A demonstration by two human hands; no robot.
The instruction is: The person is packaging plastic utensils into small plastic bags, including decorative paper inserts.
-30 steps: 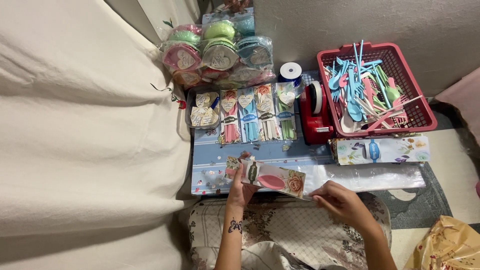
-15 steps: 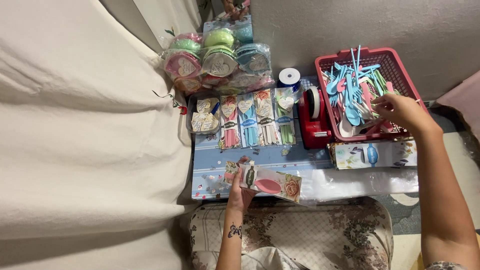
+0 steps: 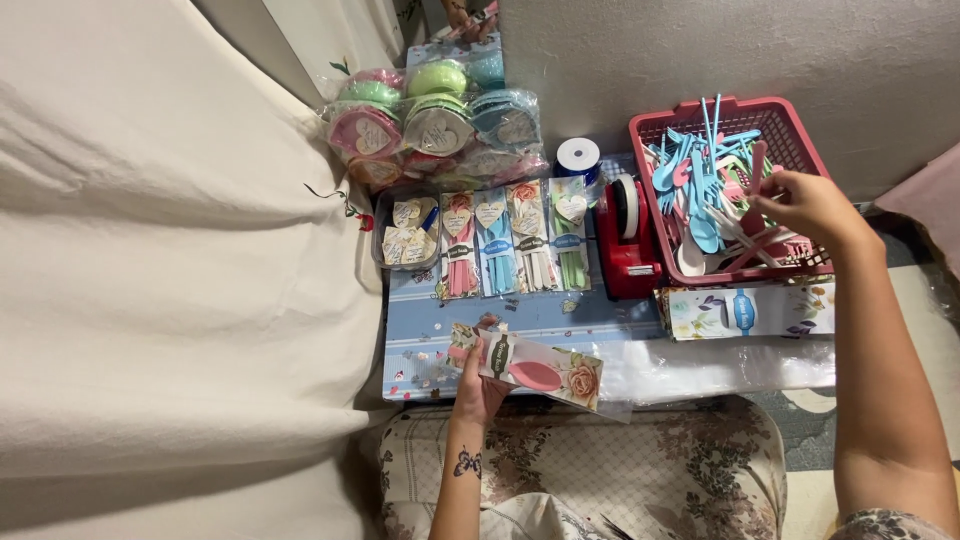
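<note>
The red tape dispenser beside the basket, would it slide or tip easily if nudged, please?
The tape dispenser looks chunky and low, so probably heavy and unlikely to tip. It sits flat on the blue board, wedged against the basket, so it would likely resist sliding rightward.

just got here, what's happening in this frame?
A seated person works over a low blue board. The left hand holds a floral-printed packet with a pink utensil inside. The right hand reaches into the red basket of loose pastel plastic cutlery and grips a pink piece. Finished packets lie in a row beside a red tape dispenser, with wrapped bowl sets behind.
</note>
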